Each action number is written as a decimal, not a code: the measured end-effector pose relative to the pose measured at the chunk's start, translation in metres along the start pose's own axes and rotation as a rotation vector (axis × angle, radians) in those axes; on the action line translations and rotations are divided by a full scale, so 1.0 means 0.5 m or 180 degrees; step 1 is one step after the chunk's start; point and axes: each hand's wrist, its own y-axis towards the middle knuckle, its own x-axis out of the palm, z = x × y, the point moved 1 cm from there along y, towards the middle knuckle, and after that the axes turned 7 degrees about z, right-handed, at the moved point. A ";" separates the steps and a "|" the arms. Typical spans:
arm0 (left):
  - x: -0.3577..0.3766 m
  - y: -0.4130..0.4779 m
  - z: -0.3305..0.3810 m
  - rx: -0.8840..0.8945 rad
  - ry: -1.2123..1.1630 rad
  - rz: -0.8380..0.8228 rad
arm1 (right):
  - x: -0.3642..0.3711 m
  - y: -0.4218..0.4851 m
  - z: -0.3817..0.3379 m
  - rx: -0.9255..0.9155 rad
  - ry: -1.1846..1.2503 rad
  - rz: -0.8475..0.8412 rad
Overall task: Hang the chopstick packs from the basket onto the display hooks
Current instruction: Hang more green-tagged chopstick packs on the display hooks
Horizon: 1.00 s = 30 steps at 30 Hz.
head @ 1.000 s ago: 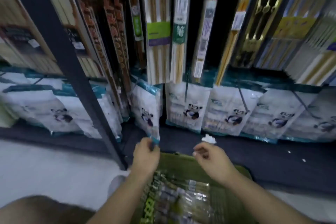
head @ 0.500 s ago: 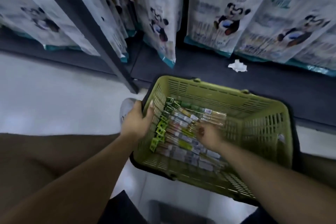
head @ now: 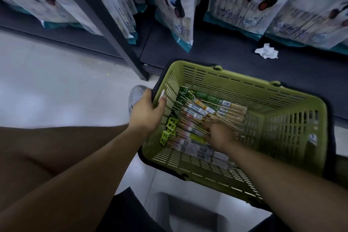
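Observation:
A green slatted basket (head: 293, 130) sits on the floor below me. Several clear chopstick packs (head: 212, 108) with green header cards lie in a pile on its bottom. My left hand (head: 146, 112) grips the basket's left rim, thumb inside the wall. My right hand (head: 219, 133) is down inside the basket, resting on the pile with fingers curled among the packs; motion blur hides whether it has closed on one. No display hooks show in this view.
White panda-print bags (head: 176, 5) hang above a dark bottom shelf (head: 216, 51). A crumpled white paper (head: 266, 53) lies on that shelf. A dark shelf upright (head: 111, 37) slants down to the pale floor. My shoe (head: 135, 98) is beside the basket.
My view dropped from the hanging chopstick racks to the basket. Both hands came down: the left took the basket rim, the right reached into the pile and pushed further among the packs.

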 end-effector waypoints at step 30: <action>-0.026 -0.027 0.081 -0.0617 -0.2295 -0.0612 | -0.200 -0.082 -0.151 -0.0131 0.2508 0.0140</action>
